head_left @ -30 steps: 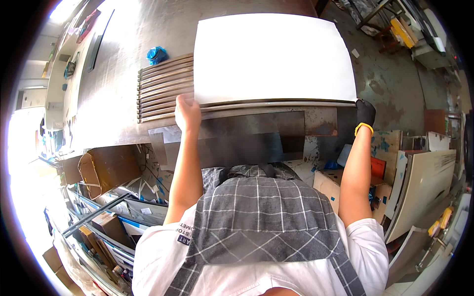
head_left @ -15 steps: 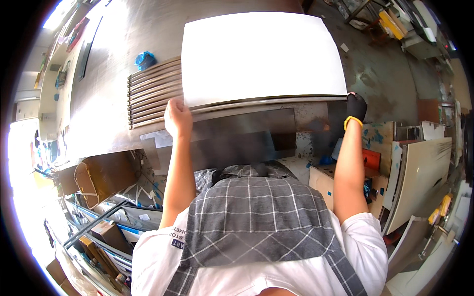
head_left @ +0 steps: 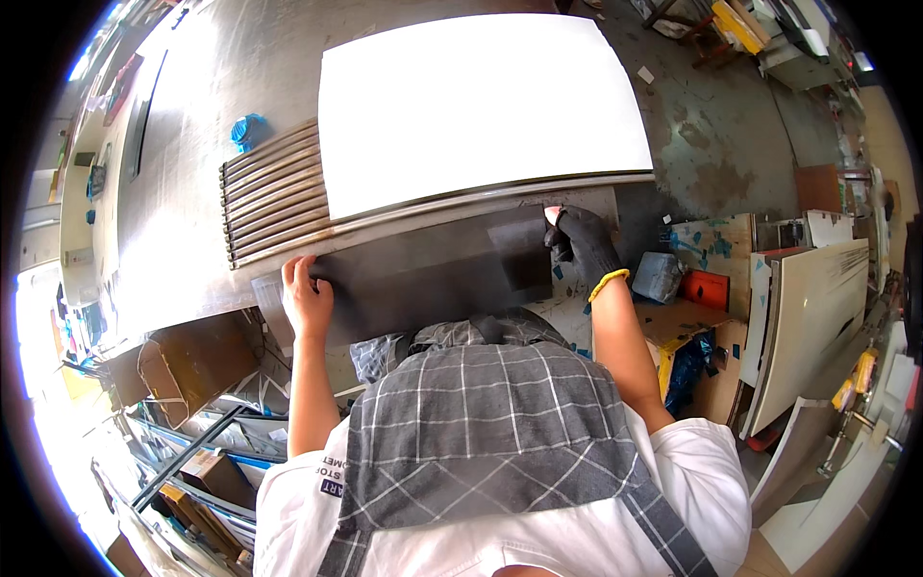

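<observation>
A large white sheet (head_left: 481, 106) lies across a row of parallel metal rods (head_left: 274, 197), its near edge along a long rod (head_left: 481, 192). Closer to me is a long dark flat sheet (head_left: 423, 274). My bare left hand (head_left: 308, 300) is at its left part, thumb and fingers curved and apart. At the far right corner of the dark sheet, my right hand (head_left: 582, 240) has its fingers closed on the edge. That hand wears a black glove with bare fingertips showing and a yellow band at the wrist. Neither hand touches the white sheet.
A crumpled blue plastic piece (head_left: 247, 132) sits beyond the rods on the metal table (head_left: 207, 106). Cardboard boxes (head_left: 207, 356) stand below the table at left. Flat panels (head_left: 808, 317) lean at right, beside an orange-red box (head_left: 705, 288) and a grey container (head_left: 659, 277).
Both hands have left the near corners of the white sheet and come down toward me to the dark sheet. My right hand has also moved left. The view has shifted slightly.
</observation>
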Available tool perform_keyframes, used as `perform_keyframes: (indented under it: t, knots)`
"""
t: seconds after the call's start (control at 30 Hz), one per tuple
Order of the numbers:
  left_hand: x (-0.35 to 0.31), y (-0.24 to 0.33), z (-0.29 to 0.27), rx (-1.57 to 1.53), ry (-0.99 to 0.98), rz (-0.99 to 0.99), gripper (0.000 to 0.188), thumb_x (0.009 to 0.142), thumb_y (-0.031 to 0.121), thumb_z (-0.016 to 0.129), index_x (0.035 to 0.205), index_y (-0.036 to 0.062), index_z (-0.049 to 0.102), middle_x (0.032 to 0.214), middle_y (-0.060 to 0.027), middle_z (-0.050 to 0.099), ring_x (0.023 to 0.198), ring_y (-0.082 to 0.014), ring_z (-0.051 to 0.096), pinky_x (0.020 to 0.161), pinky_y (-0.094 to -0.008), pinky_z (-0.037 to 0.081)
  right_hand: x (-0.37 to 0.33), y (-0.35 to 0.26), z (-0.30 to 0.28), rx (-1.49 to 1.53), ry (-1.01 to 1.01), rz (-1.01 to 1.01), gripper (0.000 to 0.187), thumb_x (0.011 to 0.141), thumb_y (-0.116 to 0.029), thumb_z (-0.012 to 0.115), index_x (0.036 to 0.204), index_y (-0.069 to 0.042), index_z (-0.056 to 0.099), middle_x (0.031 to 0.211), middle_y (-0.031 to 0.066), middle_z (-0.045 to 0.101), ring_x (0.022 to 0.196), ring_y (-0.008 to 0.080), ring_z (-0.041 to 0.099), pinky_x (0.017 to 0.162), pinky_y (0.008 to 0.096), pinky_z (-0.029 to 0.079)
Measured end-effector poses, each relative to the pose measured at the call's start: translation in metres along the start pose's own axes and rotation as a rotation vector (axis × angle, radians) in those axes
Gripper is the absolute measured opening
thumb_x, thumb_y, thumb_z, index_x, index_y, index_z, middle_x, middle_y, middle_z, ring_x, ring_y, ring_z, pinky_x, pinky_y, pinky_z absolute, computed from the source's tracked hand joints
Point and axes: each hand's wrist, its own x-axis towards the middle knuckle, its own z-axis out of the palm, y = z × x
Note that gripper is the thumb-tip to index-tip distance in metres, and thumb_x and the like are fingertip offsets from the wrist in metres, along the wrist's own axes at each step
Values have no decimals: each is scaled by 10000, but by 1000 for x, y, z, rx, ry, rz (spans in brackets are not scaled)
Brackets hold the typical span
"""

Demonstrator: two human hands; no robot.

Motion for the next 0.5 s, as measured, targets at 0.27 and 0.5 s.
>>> perform_keyframes:
  t: [0.27,0.5]
  knots:
    - [1,1,-16,24,20,-40,464,684,46,582,1145,99,570,1171,-72,527,716,-217,558,671,-332,490,-16,-12,2,-272,-110,-165,117,809,-90,665,783,-64,555,596,-1,549,481,60,495,442,226,372]
    - [7,-34,-58,288,15,-178,179,702,68,568,880,71,593,946,-99,577,778,-327,586,704,-405,476,-33,-12,4,-232,-193,-253,105,832,-43,623,789,-45,527,606,15,547,490,71,515,441,206,379]
